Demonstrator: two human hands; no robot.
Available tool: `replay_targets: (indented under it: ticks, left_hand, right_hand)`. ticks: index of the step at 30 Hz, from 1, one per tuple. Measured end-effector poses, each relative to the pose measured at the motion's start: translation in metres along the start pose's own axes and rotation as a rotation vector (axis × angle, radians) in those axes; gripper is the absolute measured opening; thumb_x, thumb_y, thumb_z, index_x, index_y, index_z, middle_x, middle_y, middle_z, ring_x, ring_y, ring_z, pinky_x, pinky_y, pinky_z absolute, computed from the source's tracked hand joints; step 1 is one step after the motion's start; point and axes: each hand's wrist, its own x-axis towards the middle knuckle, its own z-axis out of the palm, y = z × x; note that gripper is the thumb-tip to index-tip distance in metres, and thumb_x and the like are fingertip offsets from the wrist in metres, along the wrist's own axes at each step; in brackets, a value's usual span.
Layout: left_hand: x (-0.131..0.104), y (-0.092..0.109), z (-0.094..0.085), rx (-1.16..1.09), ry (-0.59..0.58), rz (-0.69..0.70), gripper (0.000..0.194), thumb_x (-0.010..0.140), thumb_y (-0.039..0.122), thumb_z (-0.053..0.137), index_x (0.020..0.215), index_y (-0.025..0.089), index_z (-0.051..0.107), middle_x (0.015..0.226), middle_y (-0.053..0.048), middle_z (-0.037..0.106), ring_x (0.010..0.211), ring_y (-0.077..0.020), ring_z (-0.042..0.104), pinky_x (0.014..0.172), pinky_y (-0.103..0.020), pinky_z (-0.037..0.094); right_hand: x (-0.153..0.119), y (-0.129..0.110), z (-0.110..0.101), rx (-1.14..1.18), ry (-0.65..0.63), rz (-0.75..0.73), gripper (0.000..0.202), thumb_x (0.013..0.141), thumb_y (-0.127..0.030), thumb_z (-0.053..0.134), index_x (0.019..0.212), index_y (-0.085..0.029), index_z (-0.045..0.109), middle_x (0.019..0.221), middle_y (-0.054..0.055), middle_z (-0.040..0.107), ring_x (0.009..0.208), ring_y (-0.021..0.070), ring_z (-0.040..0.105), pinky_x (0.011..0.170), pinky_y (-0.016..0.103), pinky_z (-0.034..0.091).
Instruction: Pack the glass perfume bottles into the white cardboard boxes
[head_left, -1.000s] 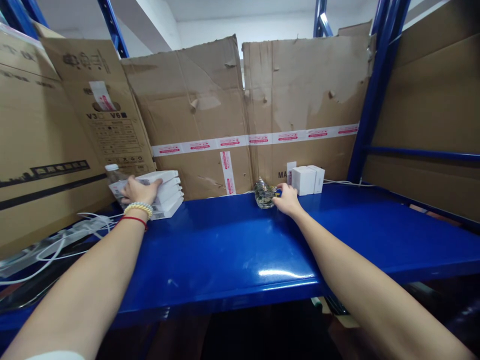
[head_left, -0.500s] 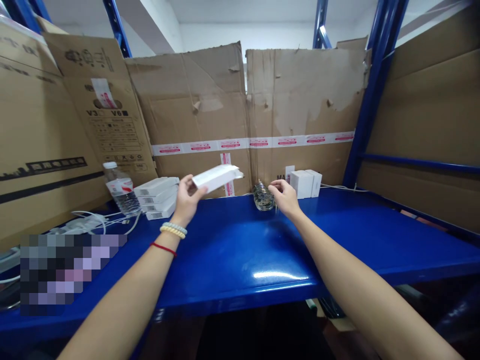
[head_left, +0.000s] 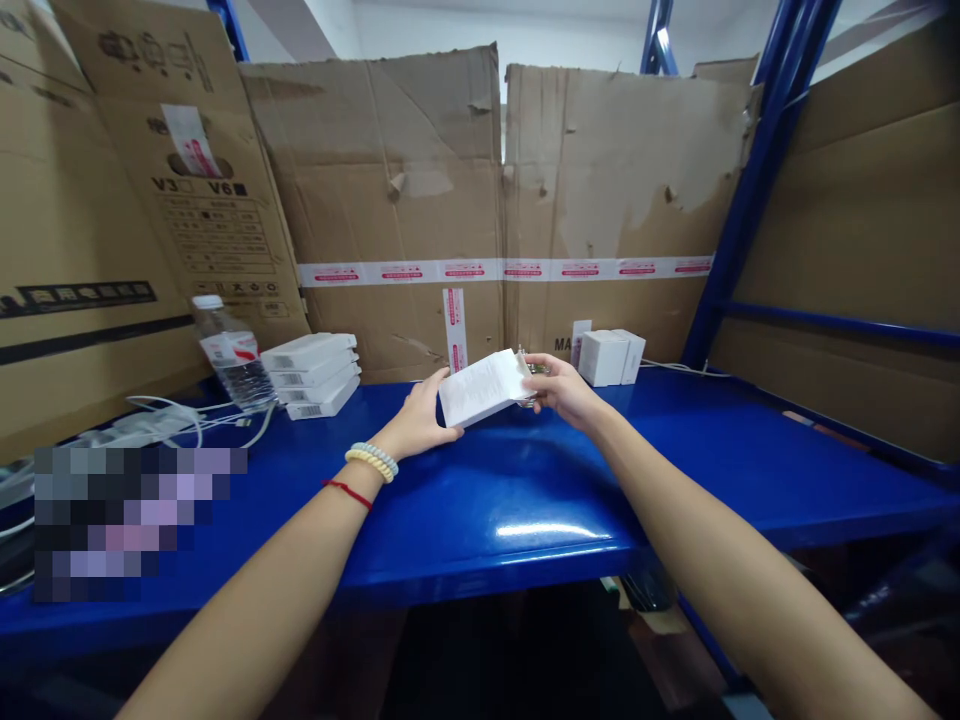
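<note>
My left hand (head_left: 421, 415) is closed around the near end of a white cardboard box (head_left: 480, 392), tilted above the blue shelf. At the box's far right end, the fingers of my right hand (head_left: 559, 385) pinch its open flap edge. Right behind that end is a glass jar (head_left: 527, 400), mostly hidden by the box and my fingers, so I cannot tell whether my hand touches it.
A stack of several white boxes (head_left: 319, 375) stands at the left beside a water bottle (head_left: 232, 355). White cables (head_left: 172, 425) lie in front of the bottle. Two small white boxes (head_left: 609, 358) stand at the right back. Cardboard sheets (head_left: 375, 200) line the back.
My left hand has brought the white box rightward and down, in front of the glass jar. My right hand has moved slightly left and now meets the box's end.
</note>
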Motion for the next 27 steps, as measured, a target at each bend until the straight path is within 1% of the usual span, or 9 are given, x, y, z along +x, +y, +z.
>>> replay_targets:
  ticks: [4,8,14,19,23,27]
  left_hand:
    - [0.001,-0.001,0.003,0.158,-0.029,-0.003,0.084,0.061,0.036,0.075,0.136,0.018,0.042,0.131,-0.017,0.052,0.124,-0.0396,0.044,0.101,-0.056,0.037]
    - [0.001,-0.003,0.003,0.221,-0.038,-0.023,0.086,0.058,0.04,0.078,0.134,0.018,0.043,0.13,-0.017,0.052,0.123,-0.0404,0.044,0.097,-0.055,0.038]
    - [0.001,-0.004,0.004,0.235,-0.062,-0.01,0.093,0.061,0.048,0.076,0.14,0.019,0.037,0.135,-0.018,0.05,0.122,-0.0409,0.044,0.096,-0.054,0.037]
    - [0.001,0.0,0.006,0.202,-0.081,0.017,0.095,0.059,0.048,0.078,0.141,0.023,0.037,0.133,-0.015,0.053,0.118,-0.0405,0.048,0.094,-0.054,0.038]
    - [0.0,0.004,0.005,0.174,-0.086,0.047,0.104,0.059,0.05,0.078,0.146,0.023,0.027,0.141,-0.016,0.046,0.124,-0.0407,0.044,0.099,-0.057,0.036]
    - [-0.001,0.005,0.006,0.082,-0.024,0.097,0.112,0.059,0.049,0.08,0.148,0.019,0.02,0.147,-0.019,0.036,0.136,-0.037,0.034,0.11,-0.054,0.03]
  right_hand:
    - [-0.004,-0.001,0.005,0.013,-0.058,-0.006,0.048,0.061,-0.017,0.073,0.105,-0.02,0.052,0.068,0.0,0.064,0.056,0.0166,0.064,0.042,0.024,0.044]
    - [-0.006,-0.002,0.009,0.005,-0.106,-0.003,0.047,0.062,-0.02,0.073,0.105,-0.021,0.052,0.069,0.0,0.065,0.057,0.017,0.065,0.044,0.025,0.046]
    - [-0.008,-0.003,0.009,0.016,-0.175,-0.036,0.053,0.062,-0.021,0.075,0.108,-0.021,0.049,0.067,-0.001,0.065,0.06,0.0172,0.065,0.046,0.024,0.047]
    - [-0.009,-0.003,0.01,0.014,-0.266,-0.019,0.062,0.06,-0.018,0.078,0.113,-0.021,0.048,0.071,0.0,0.068,0.061,0.0174,0.066,0.047,0.024,0.048]
    - [-0.01,-0.003,0.012,-0.003,-0.323,0.001,0.065,0.059,-0.017,0.079,0.116,-0.021,0.049,0.072,0.0,0.069,0.062,0.0163,0.066,0.047,0.023,0.05]
    - [-0.011,-0.004,0.013,-0.007,-0.387,0.006,0.064,0.059,-0.017,0.08,0.116,-0.02,0.05,0.073,0.0,0.07,0.064,0.0158,0.067,0.048,0.023,0.051]
